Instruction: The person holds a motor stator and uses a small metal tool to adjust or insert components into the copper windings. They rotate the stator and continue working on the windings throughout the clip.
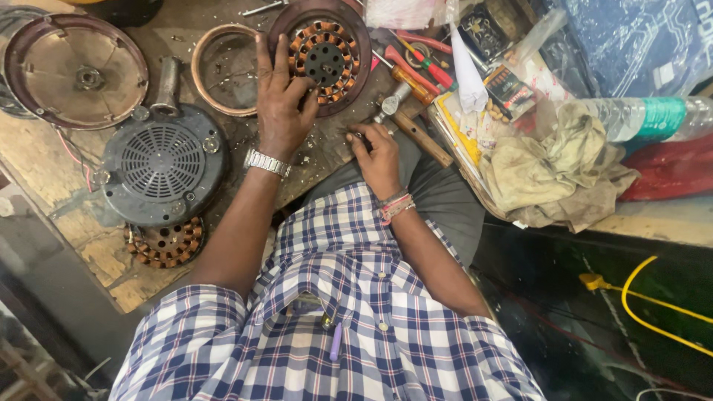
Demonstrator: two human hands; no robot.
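The right hand [379,152] was closed around a small dark tool at the bench edge. Beyond it, the left hand [281,100] was spread flat, fingertips touching the copper-wound stator [325,56] in its maroon housing.

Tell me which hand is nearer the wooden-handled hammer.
Right. The right hand sits on the bench edge just beside the hammer, its fingers close to the handle. The left hand lies farther off, resting on the copper-wound stator.

Bare bench strip btwn ring [223,70] & grille housing [162,163]; tools [416,70] crowd right.
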